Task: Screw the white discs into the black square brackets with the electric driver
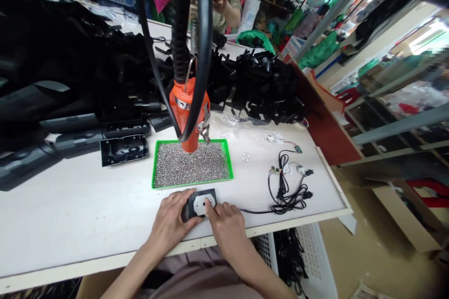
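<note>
At the table's front edge lies a small black plastic housing [191,210] with a light grey plate [199,205] set in its face. My left hand [170,219] grips the housing's left side, thumb along the near edge and fingers at the far edge. The index finger of my right hand [227,226] presses on the grey plate, and its other fingers curl by the right side; the thumb is hidden. A black cable [257,211] runs from beside my right hand to a bundle of cords [289,198]. Behind the housing stands a green tray [230,168] full of tiny metal screws.
An orange power screwdriver [189,103] hangs over the tray. Black plastic shells [124,149] lie at left, with dark parts [259,79] heaped behind. Small clear pieces [246,156] lie right of the tray. A white basket [315,252] with cords stands below. Another person [229,11] is across the table.
</note>
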Action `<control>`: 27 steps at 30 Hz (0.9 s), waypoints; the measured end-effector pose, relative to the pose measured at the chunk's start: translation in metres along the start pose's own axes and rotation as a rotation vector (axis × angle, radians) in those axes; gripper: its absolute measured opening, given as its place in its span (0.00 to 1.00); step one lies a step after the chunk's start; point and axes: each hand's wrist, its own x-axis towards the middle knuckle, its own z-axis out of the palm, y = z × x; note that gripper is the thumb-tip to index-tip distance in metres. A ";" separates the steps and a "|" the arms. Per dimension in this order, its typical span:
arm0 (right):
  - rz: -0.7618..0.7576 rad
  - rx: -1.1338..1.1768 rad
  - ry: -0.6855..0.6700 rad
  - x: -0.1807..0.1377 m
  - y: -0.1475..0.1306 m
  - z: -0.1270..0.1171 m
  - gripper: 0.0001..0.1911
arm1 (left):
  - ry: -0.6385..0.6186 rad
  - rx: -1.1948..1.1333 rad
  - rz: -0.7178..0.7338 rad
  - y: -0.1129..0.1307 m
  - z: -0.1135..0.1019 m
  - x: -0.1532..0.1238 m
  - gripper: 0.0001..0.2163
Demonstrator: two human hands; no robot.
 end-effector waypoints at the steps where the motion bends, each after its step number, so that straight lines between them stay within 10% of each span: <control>1: 0.003 -0.002 -0.012 0.000 -0.001 0.001 0.23 | -0.002 -0.005 -0.003 0.000 -0.001 0.000 0.29; 13: 0.125 0.214 -0.089 0.000 0.003 -0.015 0.20 | 0.045 0.084 -0.111 0.020 0.011 0.007 0.19; 17: 0.217 0.258 0.037 -0.014 0.001 -0.011 0.06 | 0.064 0.121 -0.131 0.023 0.014 0.007 0.19; 27: 0.338 0.308 0.181 -0.020 -0.009 -0.007 0.11 | 0.192 0.168 -0.123 0.031 0.029 0.001 0.19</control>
